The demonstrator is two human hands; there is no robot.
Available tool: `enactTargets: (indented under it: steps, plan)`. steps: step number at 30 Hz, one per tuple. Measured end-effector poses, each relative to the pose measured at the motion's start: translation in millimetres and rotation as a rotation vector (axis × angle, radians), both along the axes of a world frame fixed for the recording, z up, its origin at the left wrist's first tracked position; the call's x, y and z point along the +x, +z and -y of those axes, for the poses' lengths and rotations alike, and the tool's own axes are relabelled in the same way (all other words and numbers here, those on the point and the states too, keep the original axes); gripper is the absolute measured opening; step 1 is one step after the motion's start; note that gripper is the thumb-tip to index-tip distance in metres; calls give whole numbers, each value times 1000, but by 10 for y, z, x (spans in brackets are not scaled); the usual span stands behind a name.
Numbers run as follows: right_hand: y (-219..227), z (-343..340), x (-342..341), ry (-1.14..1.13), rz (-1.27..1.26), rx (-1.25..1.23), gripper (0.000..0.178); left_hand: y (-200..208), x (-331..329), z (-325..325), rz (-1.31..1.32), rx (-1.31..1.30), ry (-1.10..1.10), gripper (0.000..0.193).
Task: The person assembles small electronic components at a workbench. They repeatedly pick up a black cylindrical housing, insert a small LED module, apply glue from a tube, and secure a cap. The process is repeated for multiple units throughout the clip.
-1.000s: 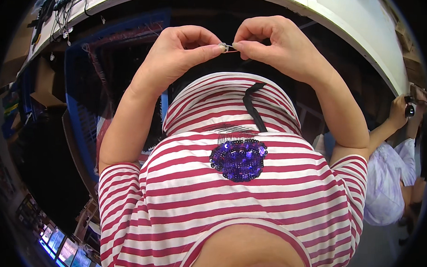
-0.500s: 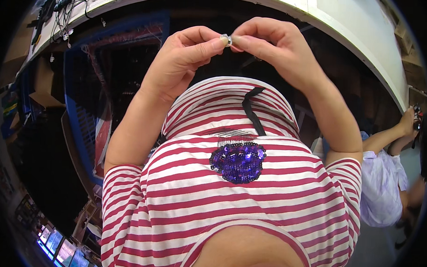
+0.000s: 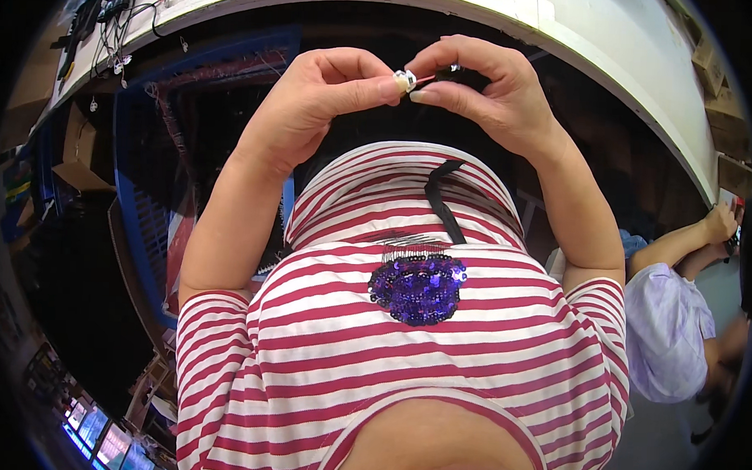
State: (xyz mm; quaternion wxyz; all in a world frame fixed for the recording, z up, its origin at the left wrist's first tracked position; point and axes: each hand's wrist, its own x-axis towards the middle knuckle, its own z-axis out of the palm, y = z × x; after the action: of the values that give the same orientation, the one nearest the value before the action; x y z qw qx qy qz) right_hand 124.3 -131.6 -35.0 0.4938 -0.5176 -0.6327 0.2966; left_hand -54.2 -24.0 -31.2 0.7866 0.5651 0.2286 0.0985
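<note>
My left hand [image 3: 314, 100] pinches a small silvery and whitish piece [image 3: 404, 80] between thumb and forefinger. A thin reddish strand [image 3: 425, 78] runs from that piece toward the curled fingers of my right hand [image 3: 501, 94]. The right forefinger's tip is close to the piece, and a small gap shows between it and the thumb below. Another tiny shiny bit [image 3: 455, 68] glints within the right hand's curl; what those fingers hold is too small to make out. Both hands are raised in front of my red-and-white striped shirt, near the table edge.
A white curved-looking table edge [image 3: 450, 7] runs beyond my hands. Dark cables [image 3: 110, 27] with small silvery ends hang over it at the far left. Below stands a blue plastic crate [image 3: 137, 202]. Another person's arm [image 3: 682, 246] and pale purple clothing [image 3: 667, 328] are at the right.
The right thumb and forefinger have parted a little and drawn away from the small piece, which now shows more fully in my left hand's pinch. The other person's hand has shifted slightly.
</note>
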Motion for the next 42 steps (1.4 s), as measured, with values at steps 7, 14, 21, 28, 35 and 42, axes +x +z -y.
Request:
enactTargets:
  steps: [7,14,21,28,35,42]
  plan:
    - [-110,68,-44,-186,-77,43,13,-150,79,141,137,-65,242,6]
    - [-140,12,-131,-253,100,286,13,-167,101,136,68,-81,262,12]
    - [-81,66,-55,-141,-81,20,13,-102,45,-13,12,77,28,16]
    - [-125,46,-51,-187,31,179,13,-208,29,60,81,-21,138,13]
    - [-213,17,-135,-291,348,423,19,-236,65,76,81,-51,216,12]
    - [-209,-13,-133,-285,457,443,20,-179,57,68,86,-112,175,13]
